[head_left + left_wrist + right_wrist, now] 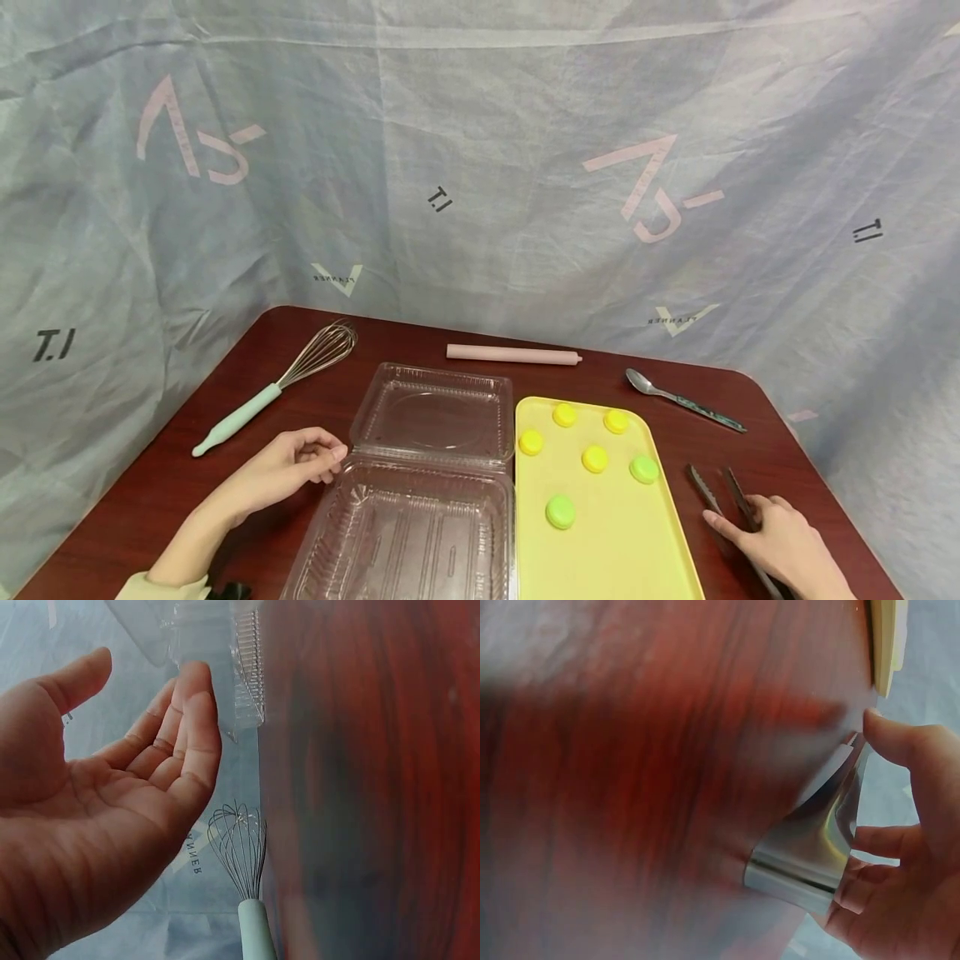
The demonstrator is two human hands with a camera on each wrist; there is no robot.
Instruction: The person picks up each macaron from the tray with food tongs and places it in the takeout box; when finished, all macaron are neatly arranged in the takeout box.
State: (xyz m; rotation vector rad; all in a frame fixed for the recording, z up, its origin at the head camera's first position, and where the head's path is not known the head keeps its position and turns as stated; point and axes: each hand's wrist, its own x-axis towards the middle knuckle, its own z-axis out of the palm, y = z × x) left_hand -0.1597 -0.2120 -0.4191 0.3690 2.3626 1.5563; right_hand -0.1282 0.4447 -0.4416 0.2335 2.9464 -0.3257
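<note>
Tongs (738, 493) are in the right hand (791, 537), at the table's (165, 483) right, near the tray's (618, 533) right edge. The thumb lies along one side and the fingers bend round the other; the tongs' tips stand apart with nothing between them. The left hand (288, 467) holds nothing, its fingers loosely bent just beside the box (427, 533); whether it touches the box cannot be told.

The work seems at an early point. The tongs are gripped, the box's lid (431, 412) is folded back, and all the discs in sight, four yellow (595, 458) and two green (643, 469), lie spaced out on the tray. Closing the tongs on a disc looks not yet done. The whisk (273, 390), rolling pin (513, 355) and spoon (678, 398) lie untouched.

The writing is on the cloth (480, 125): the letters T and I with a dot between, repeated in black, and "PLANNER", reversed, across pale V shapes. Large pink marks there form no sure word. No brand or label can be read on tongs, tray or box.
</note>
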